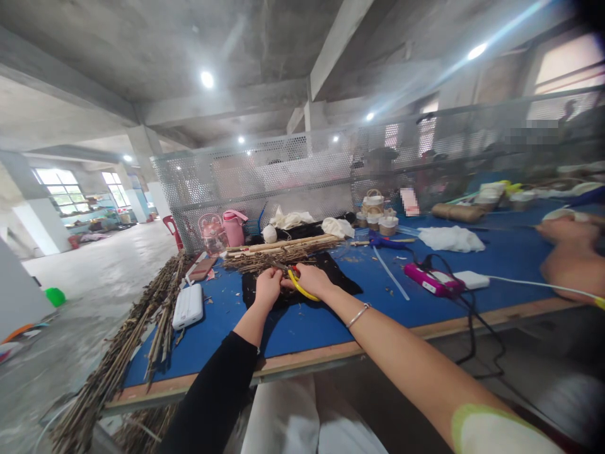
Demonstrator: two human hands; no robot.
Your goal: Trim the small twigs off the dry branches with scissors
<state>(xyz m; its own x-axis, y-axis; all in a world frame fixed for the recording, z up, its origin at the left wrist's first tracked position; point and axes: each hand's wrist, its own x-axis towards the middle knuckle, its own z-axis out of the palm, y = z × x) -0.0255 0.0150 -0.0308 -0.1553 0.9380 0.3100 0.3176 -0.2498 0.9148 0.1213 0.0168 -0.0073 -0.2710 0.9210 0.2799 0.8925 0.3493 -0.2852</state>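
Observation:
My right hand (312,279) is closed around hand cutters with yellow and red handles (306,292), their dark jaws pointing left. Close beside the jaws, my left hand (268,285) has its fingers pinched together; what is in them is too small to make out. Both hands are over a black cloth (344,279) spread on the blue tabletop (293,331). Just beyond them lies a pile of thin dry twigs (258,260), with thicker pale sticks (302,243) along its far side.
Long dry stalks (137,328) hang over the table's left end beside a white power bank (188,306). A pink bottle (233,228) stands near the mesh partition (265,183). To the right are a magenta power strip (432,280), cables and another person's hand (570,252).

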